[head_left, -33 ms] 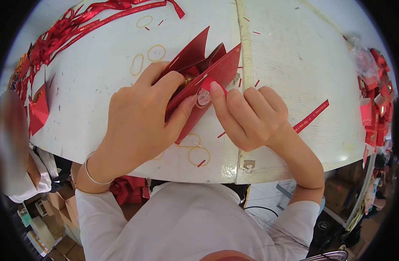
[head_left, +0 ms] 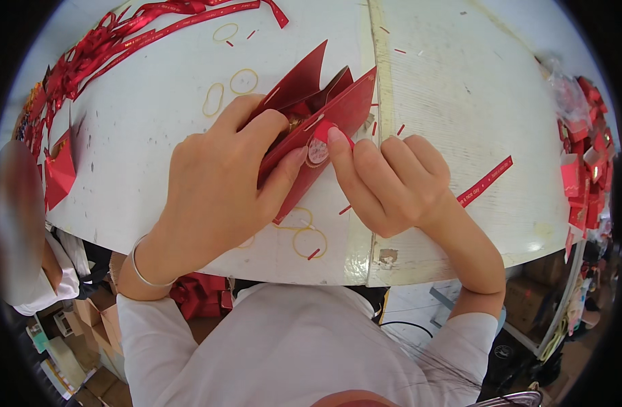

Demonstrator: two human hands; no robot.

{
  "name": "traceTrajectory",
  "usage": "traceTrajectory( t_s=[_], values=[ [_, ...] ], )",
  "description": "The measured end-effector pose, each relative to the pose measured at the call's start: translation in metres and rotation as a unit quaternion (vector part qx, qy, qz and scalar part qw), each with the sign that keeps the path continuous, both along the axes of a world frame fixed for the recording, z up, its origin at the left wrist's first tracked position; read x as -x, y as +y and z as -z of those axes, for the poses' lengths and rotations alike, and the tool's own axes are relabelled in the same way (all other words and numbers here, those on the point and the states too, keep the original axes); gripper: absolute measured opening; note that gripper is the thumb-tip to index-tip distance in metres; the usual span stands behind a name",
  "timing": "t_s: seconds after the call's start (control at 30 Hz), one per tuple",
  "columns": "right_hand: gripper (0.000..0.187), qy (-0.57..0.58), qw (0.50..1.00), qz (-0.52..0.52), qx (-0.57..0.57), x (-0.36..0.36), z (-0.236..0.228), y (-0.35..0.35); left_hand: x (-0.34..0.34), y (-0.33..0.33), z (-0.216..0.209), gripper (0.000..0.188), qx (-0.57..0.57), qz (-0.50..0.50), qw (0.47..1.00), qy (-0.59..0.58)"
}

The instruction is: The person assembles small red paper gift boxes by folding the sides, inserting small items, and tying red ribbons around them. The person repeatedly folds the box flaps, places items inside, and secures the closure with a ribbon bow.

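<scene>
A red paper gift box (head_left: 338,108) stands above the table, its top panels spread apart and something gold partly visible inside. My left hand (head_left: 219,176) is closed on its near panel, fingers inside the opening and thumb outside, next to a round pale sticker (head_left: 317,150). A red ribbon (head_left: 324,129) shows at a slot in that panel. Thumb and forefinger of my right hand (head_left: 392,180) pinch this ribbon close against the panel. A printed red ribbon tail (head_left: 485,181) sticks out beyond my right wrist; whether it is the same ribbon is hidden.
Tangled red ribbons (head_left: 97,57) lie at the far left, above a folded red box (head_left: 60,169). Yellow rubber bands (head_left: 244,82) and small red scraps dot the white table (head_left: 453,88). Red boxes (head_left: 582,163) pile up at the right edge. Another person's white garment (head_left: 60,285) shows at left.
</scene>
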State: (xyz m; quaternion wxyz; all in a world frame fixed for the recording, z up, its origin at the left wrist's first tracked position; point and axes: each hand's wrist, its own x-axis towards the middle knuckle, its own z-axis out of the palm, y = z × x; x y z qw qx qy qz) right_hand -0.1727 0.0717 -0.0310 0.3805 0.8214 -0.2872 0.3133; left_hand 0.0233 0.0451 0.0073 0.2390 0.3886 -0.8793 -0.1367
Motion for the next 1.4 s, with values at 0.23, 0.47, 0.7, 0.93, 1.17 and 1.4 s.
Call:
traceTrajectory(
  t_s=[0.23,0.47,0.7,0.93,1.17,1.4],
  values=[
    [0.036,0.010,0.999,-0.030,0.007,0.001,-0.001,0.000,0.000,0.002,0.000,0.021,-0.014,-0.009,1.000,0.002],
    [0.032,0.031,0.999,-0.024,0.022,0.003,0.001,-0.005,-0.001,0.000,0.004,0.019,0.019,-0.003,1.000,0.000],
    [0.031,0.030,0.999,-0.033,-0.008,0.001,0.002,-0.009,-0.001,0.001,0.006,0.020,0.031,-0.001,1.000,0.001],
    [0.029,-0.018,0.995,-0.067,-0.069,0.002,0.005,-0.017,-0.003,0.004,0.006,0.025,-0.005,-0.002,1.000,-0.004],
    [0.026,0.017,0.998,-0.060,-0.023,0.003,0.013,-0.016,-0.012,-0.010,0.002,0.026,-0.172,0.057,0.983,0.036],
    [0.019,-0.012,0.994,-0.102,-0.050,0.007,0.018,-0.024,-0.005,-0.028,0.006,0.016,-0.222,0.082,0.970,0.063]
  ],
)
